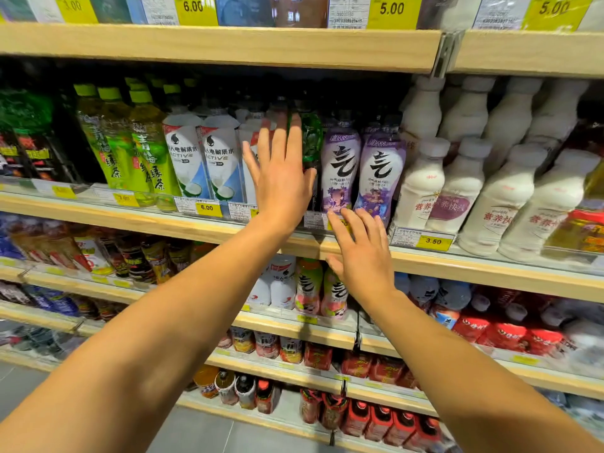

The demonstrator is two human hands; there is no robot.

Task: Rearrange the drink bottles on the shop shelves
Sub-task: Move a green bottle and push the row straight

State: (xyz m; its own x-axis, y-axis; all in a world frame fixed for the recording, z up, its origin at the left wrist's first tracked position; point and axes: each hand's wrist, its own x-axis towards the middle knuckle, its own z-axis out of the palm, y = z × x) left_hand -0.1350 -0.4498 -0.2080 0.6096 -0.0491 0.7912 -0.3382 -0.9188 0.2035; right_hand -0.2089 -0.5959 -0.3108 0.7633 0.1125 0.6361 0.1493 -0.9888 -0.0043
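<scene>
Two purple bottles (340, 165) flank left hand (281, 178).

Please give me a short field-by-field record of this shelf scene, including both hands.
setting: shop shelves of drink bottles
left hand: open, fingers spread, in front of a green bottle
right hand: open, fingertips near the purple-label bottles
left neighbours: white electrolyte water bottles
right neighbours: white milk-drink bottles
held: nothing

On the shelf (137, 220), tea bottles (130, 148) stand far left of the left hand (281, 178), a bottle (312, 142) sits just behind its fingers, and milk bottles (464, 188) stand right of the right hand (362, 259), lower down.
</scene>
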